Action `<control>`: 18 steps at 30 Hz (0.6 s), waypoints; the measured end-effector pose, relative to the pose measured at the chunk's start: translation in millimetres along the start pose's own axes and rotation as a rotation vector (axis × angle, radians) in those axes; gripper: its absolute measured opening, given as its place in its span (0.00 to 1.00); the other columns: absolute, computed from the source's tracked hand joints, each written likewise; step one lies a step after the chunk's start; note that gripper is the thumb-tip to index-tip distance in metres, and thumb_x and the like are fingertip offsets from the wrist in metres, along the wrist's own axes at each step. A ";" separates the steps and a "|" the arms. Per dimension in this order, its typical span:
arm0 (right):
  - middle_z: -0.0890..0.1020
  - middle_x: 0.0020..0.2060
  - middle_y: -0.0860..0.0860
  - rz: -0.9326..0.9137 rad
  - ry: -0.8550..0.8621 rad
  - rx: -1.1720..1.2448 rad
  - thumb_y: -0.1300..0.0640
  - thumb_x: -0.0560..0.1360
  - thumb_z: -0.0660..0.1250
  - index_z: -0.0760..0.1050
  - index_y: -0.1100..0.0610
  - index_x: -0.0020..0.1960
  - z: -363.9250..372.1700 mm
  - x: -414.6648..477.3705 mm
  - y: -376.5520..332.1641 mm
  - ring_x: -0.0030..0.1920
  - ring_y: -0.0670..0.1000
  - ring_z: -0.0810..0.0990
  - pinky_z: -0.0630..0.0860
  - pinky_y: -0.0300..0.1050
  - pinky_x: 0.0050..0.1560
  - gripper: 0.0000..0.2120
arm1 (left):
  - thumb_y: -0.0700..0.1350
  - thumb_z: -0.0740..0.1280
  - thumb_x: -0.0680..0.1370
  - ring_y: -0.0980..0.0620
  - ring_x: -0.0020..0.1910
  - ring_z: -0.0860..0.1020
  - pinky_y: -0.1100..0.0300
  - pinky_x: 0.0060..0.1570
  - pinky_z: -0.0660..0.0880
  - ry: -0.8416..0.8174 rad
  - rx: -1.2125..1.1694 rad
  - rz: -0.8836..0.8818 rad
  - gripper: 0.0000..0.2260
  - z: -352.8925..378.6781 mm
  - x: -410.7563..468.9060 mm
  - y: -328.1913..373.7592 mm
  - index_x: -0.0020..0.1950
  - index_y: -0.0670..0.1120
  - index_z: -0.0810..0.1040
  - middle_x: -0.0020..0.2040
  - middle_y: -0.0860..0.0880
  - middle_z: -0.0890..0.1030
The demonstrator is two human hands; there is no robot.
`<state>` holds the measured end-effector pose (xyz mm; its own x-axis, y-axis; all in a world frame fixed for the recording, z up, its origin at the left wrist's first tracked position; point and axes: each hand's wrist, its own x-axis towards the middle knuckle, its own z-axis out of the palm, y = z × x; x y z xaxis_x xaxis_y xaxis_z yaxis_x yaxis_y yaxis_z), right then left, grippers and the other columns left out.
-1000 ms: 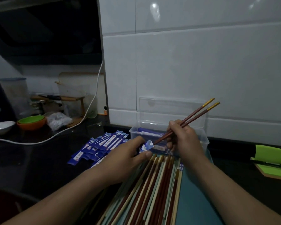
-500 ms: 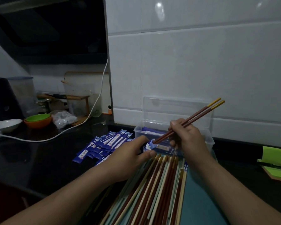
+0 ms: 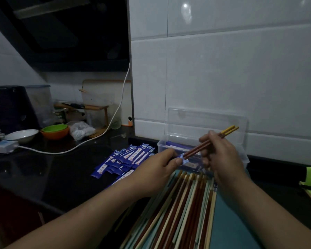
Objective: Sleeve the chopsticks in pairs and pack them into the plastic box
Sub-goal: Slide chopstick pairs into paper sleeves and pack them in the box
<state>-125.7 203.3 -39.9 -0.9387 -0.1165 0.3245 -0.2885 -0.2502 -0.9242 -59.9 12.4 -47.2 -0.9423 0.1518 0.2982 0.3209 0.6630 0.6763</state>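
Red-brown chopstick pair [image 3: 194, 151]: my right hand [image 3: 221, 159] grips it, left hand [image 3: 156, 169] pinches the blue sleeve [image 3: 182, 158] mouth. I note it deeper in than a second ago; boxing is next, plastic box [image 3: 245, 155] just behind.

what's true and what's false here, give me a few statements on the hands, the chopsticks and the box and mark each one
1. The right hand holds a pair of red-brown chopsticks with yellow ends. True.
2. The left hand lies flat on the counter, holding nothing. False: its fingers pinch a blue sleeve at the tips of the held pair.
3. The plastic box has its lid shut. False: the lid stands open against the tiled wall.
4. A pile of blue sleeves lies on the dark counter to the left of the box. True.
5. The loose chopsticks in the foreground are all one colour. False: red-brown and pale ones are mixed.
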 end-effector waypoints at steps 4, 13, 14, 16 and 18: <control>0.76 0.31 0.53 0.025 -0.136 -0.027 0.49 0.85 0.62 0.81 0.58 0.49 2.1 1.0 3.9 0.27 0.50 0.71 0.66 0.42 0.25 0.16 | 0.55 0.59 0.87 0.59 0.38 0.73 0.55 0.40 0.70 0.035 -0.003 0.010 0.10 1.4 2.4 -1.9 0.48 0.55 0.74 0.41 0.54 0.75; 0.79 0.39 0.58 -0.199 0.112 -0.267 0.49 0.87 0.56 0.78 0.49 0.60 -6.4 2.9 -5.2 0.30 0.50 0.76 0.73 0.42 0.27 0.12 | 0.55 0.59 0.87 0.52 0.42 0.76 0.51 0.42 0.72 0.020 0.048 0.022 0.10 -5.3 -0.1 -1.2 0.52 0.53 0.75 0.45 0.49 0.78; 0.78 0.37 0.57 -0.193 0.078 -0.278 0.50 0.87 0.56 0.79 0.51 0.60 -5.0 1.8 -4.0 0.29 0.49 0.76 0.72 0.41 0.27 0.14 | 0.55 0.59 0.87 0.52 0.42 0.76 0.51 0.42 0.72 0.017 0.053 0.021 0.10 -5.3 -0.6 -0.7 0.52 0.53 0.75 0.45 0.49 0.78; 0.78 0.35 0.55 -0.163 0.050 -0.281 0.52 0.87 0.56 0.80 0.52 0.59 -1.3 -0.8 -3.9 0.28 0.48 0.74 0.71 0.40 0.26 0.14 | 0.55 0.58 0.87 0.52 0.42 0.76 0.53 0.40 0.71 0.012 0.053 0.014 0.10 -5.8 -0.8 -0.6 0.51 0.54 0.75 0.44 0.50 0.78; 0.78 0.36 0.54 -0.150 0.060 -0.272 0.52 0.87 0.57 0.79 0.50 0.60 -0.8 -1.6 -5.5 0.28 0.47 0.74 0.71 0.40 0.27 0.12 | 0.55 0.59 0.87 0.51 0.41 0.76 0.53 0.40 0.72 0.008 0.039 0.006 0.09 -7.2 -1.2 -0.2 0.52 0.54 0.75 0.45 0.49 0.79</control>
<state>-122.8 205.7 -35.6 -0.8890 -0.0382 0.4564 -0.4569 0.0068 -0.8895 -58.2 6.7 -42.8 -0.9396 0.1499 0.3077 0.3223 0.6899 0.6482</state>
